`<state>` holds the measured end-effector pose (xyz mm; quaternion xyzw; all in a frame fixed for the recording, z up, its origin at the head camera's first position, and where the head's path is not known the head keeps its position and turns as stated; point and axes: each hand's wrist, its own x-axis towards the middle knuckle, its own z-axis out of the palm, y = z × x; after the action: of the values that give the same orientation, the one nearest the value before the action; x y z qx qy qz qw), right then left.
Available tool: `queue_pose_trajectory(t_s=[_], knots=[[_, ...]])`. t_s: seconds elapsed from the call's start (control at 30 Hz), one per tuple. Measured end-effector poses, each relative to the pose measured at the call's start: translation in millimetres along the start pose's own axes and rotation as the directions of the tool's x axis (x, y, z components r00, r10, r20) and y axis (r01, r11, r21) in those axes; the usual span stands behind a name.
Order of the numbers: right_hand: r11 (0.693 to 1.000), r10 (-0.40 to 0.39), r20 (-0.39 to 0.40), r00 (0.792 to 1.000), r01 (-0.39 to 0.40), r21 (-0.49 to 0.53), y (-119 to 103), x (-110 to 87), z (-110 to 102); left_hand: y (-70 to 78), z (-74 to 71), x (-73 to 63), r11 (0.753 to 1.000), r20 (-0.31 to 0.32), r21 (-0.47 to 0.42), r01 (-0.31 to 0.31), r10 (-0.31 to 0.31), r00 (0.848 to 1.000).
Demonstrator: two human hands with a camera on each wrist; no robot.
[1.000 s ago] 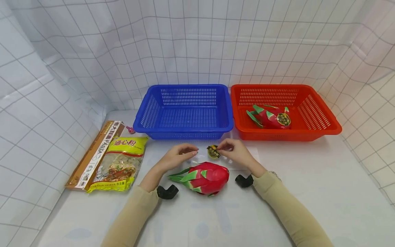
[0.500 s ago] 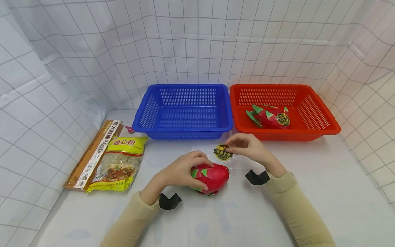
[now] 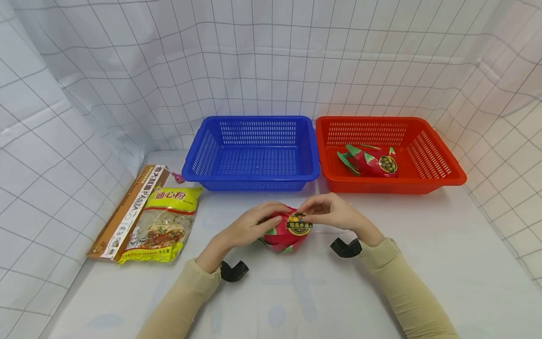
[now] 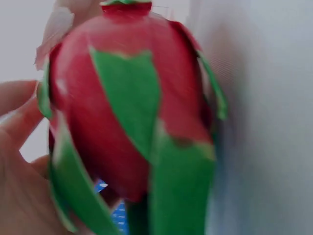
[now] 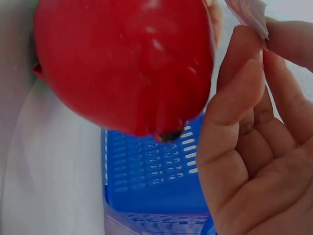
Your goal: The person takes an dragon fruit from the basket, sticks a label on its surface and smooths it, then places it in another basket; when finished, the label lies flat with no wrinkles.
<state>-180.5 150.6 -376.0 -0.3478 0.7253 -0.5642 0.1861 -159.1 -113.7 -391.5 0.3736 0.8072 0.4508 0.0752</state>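
In the head view my left hand grips a red dragon fruit with green scales, fingers over its far side and thumb on top. My right hand pinches the edge of a round black-and-gold sticker, which lies over the fruit's right end; how firmly it touches the skin I cannot tell. Up close in the left wrist view, the dragon fruit shows its green scales and hides part of the left hand. From the right wrist, the sticker's curled edge appears between thumb and finger.
Behind the hands stand a blue basket and a red basket, the red one holding another stickered dragon fruit. At left lie a pasta box, a yellow-topped pasta bag and a small pink item. A clear sheet lies behind.
My left hand has come to the dragon fruit, gripped it and shifted it slightly away. My right hand has lifted the sticker off the clear sheet and brought it onto the fruit.
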Motion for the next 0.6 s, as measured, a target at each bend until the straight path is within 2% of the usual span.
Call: queue_pose_trajectory(t_s=[0.2, 0.33, 0.47, 0.6], knots=[[1.0, -0.004, -0.02, 1.0, 0.004, -0.013, 2.5, 2.3, 4.5, -4.0, 4.3, 1.6, 0.996, -0.013, 0.09, -0.014, 0.015, 1.0], [0.999, -0.018, -0.04, 0.999, 0.016, -0.045, 3.7, 2.8, 5.8, -5.3, 4.9, 1.4, 0.997, -0.027, 0.078, -0.004, 0.006, 1.0], [0.99, -0.038, -0.083, 0.996, 0.026, -0.137, 3.2, 3.5, 8.3, -6.3, 4.5, 1.3, 0.998, -0.035, 0.056, 0.014, -0.012, 0.999], [0.965, -0.072, -0.125, 0.989, 0.038, -0.258, 2.1, 3.8, 11.3, -7.6, 4.4, 1.5, 0.998, -0.037, 0.053, 0.029, -0.027, 0.999]])
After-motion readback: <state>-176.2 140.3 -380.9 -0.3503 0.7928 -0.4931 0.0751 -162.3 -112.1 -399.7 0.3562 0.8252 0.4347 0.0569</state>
